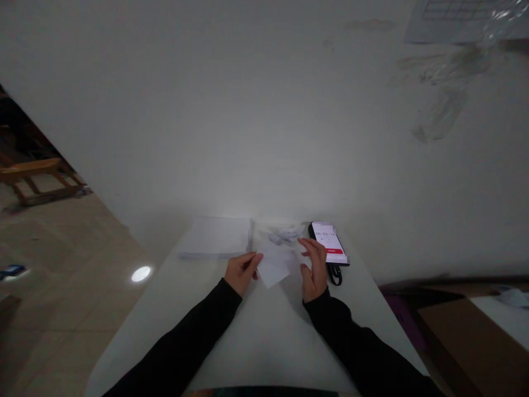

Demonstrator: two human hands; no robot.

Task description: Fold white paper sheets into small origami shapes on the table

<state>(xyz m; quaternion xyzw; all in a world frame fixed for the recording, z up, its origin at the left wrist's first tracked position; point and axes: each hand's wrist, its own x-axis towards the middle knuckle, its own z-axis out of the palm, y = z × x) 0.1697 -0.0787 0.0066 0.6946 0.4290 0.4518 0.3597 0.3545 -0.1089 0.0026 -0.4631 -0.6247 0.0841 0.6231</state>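
A white sheet of paper (273,269) is pinched at its left edge between the thumb and fingers of my left hand (243,271). Just right of the sheet is my right hand (314,269), its thumb and fingers apart with nothing between them. Behind the sheet lie some folded or crumpled paper pieces (285,235), partly overlapped by it in view. To the left, a neat stack of white paper (217,236) rests on the white table (264,342).
A phone (329,241) with a lit timer screen lies near the table's right side, a black cable (335,274) below it. A pale wall (264,110) rises behind the table. Cardboard (471,331) is at the lower right, a wooden chair (37,168) at the far left.
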